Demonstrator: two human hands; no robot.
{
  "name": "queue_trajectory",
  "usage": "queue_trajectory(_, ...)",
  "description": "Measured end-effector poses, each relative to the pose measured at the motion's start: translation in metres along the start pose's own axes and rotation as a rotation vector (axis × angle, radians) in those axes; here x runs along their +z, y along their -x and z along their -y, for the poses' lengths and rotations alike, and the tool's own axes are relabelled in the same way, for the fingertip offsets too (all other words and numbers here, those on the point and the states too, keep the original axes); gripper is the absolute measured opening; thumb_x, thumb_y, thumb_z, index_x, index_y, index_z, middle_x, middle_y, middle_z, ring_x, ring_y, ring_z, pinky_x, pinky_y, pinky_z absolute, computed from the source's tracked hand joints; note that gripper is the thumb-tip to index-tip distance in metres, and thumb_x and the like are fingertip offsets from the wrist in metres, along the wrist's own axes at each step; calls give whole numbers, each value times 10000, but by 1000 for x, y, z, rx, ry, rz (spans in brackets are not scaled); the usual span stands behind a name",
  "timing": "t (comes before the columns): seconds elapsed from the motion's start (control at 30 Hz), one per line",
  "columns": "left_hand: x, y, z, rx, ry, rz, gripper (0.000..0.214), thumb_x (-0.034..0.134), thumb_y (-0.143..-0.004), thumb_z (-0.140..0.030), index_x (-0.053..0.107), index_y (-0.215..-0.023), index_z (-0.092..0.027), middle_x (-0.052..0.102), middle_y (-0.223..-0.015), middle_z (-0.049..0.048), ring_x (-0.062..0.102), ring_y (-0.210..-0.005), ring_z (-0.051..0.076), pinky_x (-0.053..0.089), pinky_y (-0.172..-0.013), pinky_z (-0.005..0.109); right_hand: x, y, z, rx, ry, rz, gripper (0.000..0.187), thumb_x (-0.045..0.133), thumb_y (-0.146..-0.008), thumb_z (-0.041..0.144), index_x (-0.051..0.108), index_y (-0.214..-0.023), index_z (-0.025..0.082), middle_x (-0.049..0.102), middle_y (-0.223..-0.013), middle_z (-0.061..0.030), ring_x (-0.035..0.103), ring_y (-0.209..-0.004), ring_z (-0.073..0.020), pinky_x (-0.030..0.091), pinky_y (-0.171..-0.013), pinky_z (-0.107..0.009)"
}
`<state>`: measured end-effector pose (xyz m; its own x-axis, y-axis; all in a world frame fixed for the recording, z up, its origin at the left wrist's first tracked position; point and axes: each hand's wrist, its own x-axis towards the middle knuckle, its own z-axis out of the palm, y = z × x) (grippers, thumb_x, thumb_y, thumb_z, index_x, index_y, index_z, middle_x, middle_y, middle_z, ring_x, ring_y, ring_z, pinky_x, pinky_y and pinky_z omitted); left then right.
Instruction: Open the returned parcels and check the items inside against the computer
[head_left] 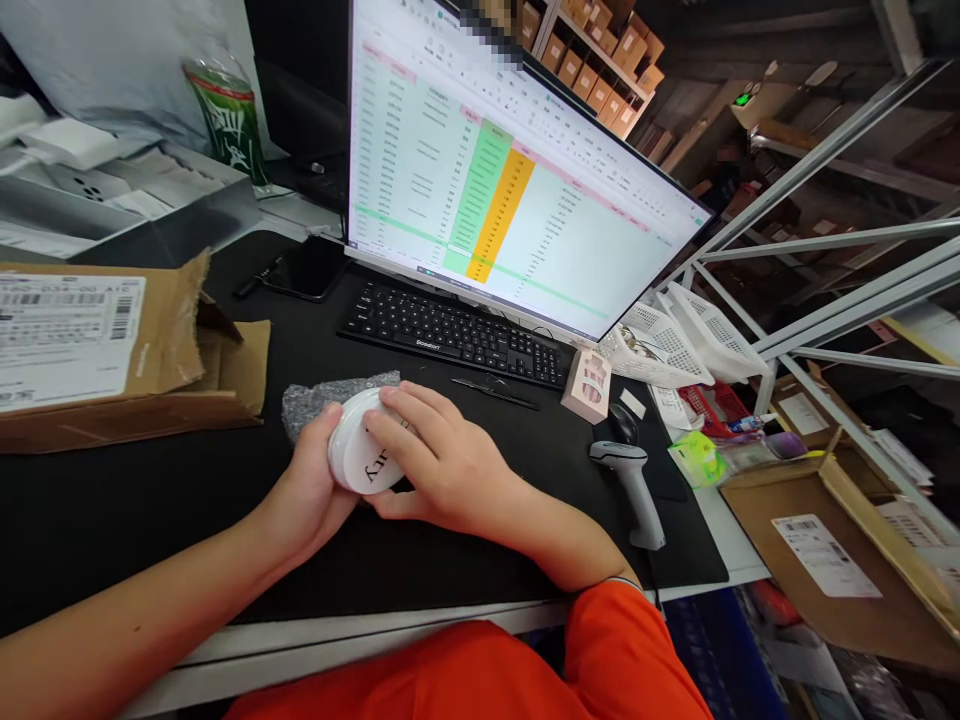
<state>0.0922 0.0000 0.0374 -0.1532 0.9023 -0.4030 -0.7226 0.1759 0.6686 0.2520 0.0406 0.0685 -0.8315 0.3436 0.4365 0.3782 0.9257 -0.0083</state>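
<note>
Above the black desk mat (pixel 315 560) I hold a round white jar (pixel 358 455) with dark lettering on its lid. My left hand (pixel 307 490) is wrapped round the jar's left side and underside. Across the lid lie the fingers of my right hand (pixel 442 450), with the thumb at its near edge. Crumpled bubble wrap (pixel 304 405) rests on the mat just behind the jar. The jar's far side is hidden by my fingers.
An opened cardboard box (pixel 165 370) stands at the left. Behind are a keyboard (pixel 457 335) and a monitor (pixel 420 150) showing a spreadsheet. Rightward lie a small pink box (pixel 587 385), a mouse (pixel 623 424) and a barcode scanner (pixel 634 490). A large carton (pixel 847 560) sits beyond the desk's right edge.
</note>
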Motion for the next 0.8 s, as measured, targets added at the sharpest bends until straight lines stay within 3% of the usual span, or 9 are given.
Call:
queue_trajectory(0.13, 14, 3, -27, -116, 80, -28, 389, 449, -981, -459, 726, -1013, -188, 798, -952, 41, 726, -1004, 267, 634, -894, 408, -44, 8, -17, -113, -50, 57, 495, 712, -972, 349, 583, -1448, 307, 547, -1521, -70, 447, -1481, -266, 500, -1180, -416)
queue_trajectory(0.23, 17, 6, -43, -52, 122, -46, 416, 447, -961, -492, 725, -1079, -205, 795, -1103, 56, 719, -1035, 299, 646, -812, 463, -71, 20, -35, 209, -69, 116, 681, 798, -874, 285, 523, -1497, 262, 525, -1514, -122, 512, -1418, -289, 512, -1154, -435)
queue_trajectory(0.33, 16, 9, -47, -9, 150, -51, 457, 516, -913, -566, 732, -1125, -225, 782, -1164, 73, 703, -1099, 339, 645, -825, 508, -66, 27, -60, 576, 12, 515, 755, 891, -753, 197, 570, -1436, 167, 603, -1356, -159, 640, -1227, -325, 577, -1024, -429)
queue_trajectory(0.4, 14, 10, -45, -24, 152, -28, 514, 547, -890, -631, 731, -1166, -239, 772, -1202, 83, 683, -1163, 360, 634, -894, 539, -51, 23, -74, 702, 26, 834, 785, 948, -695, 183, 605, -1400, 132, 634, -1294, -162, 693, -1116, -326, 600, -936, -399)
queue_trajectory(0.47, 13, 10, -43, -34, 165, -18, 555, 544, -886, -671, 723, -1193, -244, 761, -1233, 90, 675, -1197, 363, 624, -932, 549, -38, 17, -79, 749, 27, 982, 873, 994, -659, 190, 596, -1433, 129, 638, -1320, -181, 707, -1111, -338, 606, -909, -389)
queue_trajectory(0.53, 12, 9, -40, -41, 175, -13, 567, 527, -903, -669, 709, -1205, -226, 754, -1250, 99, 684, -1185, 355, 625, -921, 542, -37, 11, -73, 709, 49, 872, 838, 983, -708, 195, 599, -1451, 144, 651, -1330, -187, 703, -1145, -341, 605, -934, -401)
queue_trajectory(0.67, 10, 6, -32, -82, 148, 44, 543, 507, -929, -634, 694, -1213, -211, 759, -1247, 91, 697, -1130, 325, 631, -843, 471, -46, 3, -40, 291, -130, 290, 320, 705, -1021, 232, 705, -1341, 220, 695, -1287, -104, 679, -1202, -220, 563, -1055, -349)
queue_trajectory(0.73, 7, 4, -23, -91, 128, 63, 537, 492, -933, -633, 705, -1183, -208, 781, -1167, 84, 698, -1103, 310, 625, -777, 404, -40, -2, -24, 95, -220, 86, 249, 593, -1091, 282, 744, -1287, 255, 683, -1323, -73, 647, -1248, -177, 542, -1088, -310)
queue_trajectory(0.8, 3, 2, -13, -85, 109, 83, 503, 520, -923, -625, 716, -1113, -203, 792, -1027, 72, 701, -1054, 289, 589, -656, 310, -26, -8, -15, -4, -206, -6, 259, 564, -1106, 334, 769, -1256, 282, 644, -1406, -53, 607, -1309, -173, 524, -1118, -307)
